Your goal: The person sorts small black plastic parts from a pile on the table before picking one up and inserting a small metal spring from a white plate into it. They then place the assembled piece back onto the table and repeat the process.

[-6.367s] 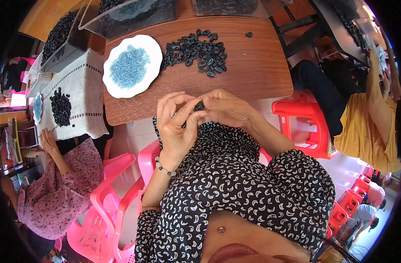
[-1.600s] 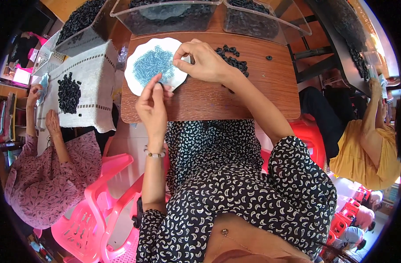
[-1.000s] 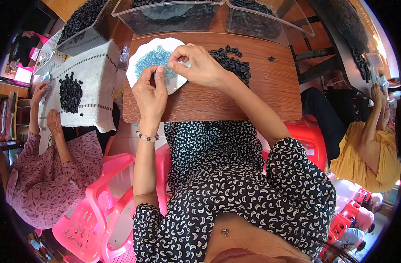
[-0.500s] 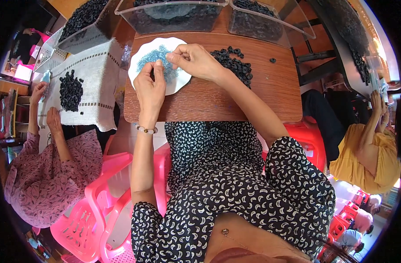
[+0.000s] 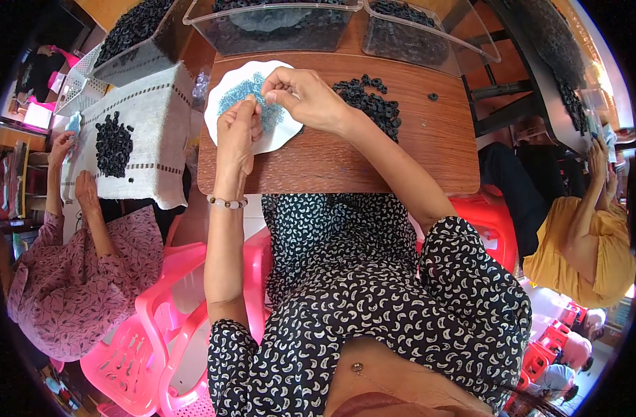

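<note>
A white plate with a wavy rim [image 5: 217,128] lies at the left of the brown table, heaped with tiny clear-blue pieces [image 5: 245,88]. Over its near part, my left hand [image 5: 238,128] is closed in a pinch, thumb against fingers. My right hand [image 5: 307,101] comes in from the right over the plate, its thumb and fingertips pinched together close to the left fingertips. Whatever lies between the fingers of either hand is too small to make out. Right of the plate, partly behind my right wrist, spreads a pile of small black ring-shaped parts [image 5: 380,110].
One black ring [image 5: 433,96] lies apart on the table [image 5: 429,153]. Clear bins [image 5: 276,38] of black parts line the far edge. At left, a person works by a cloth-covered table [image 5: 147,132] bearing a black pile [image 5: 113,146]; another person in yellow [image 5: 575,250] sits at right.
My left hand has turned, its fingers now more closed and upright beneath the right fingertips. My right hand has shifted slightly left, its fingers raised a little and more curled.
</note>
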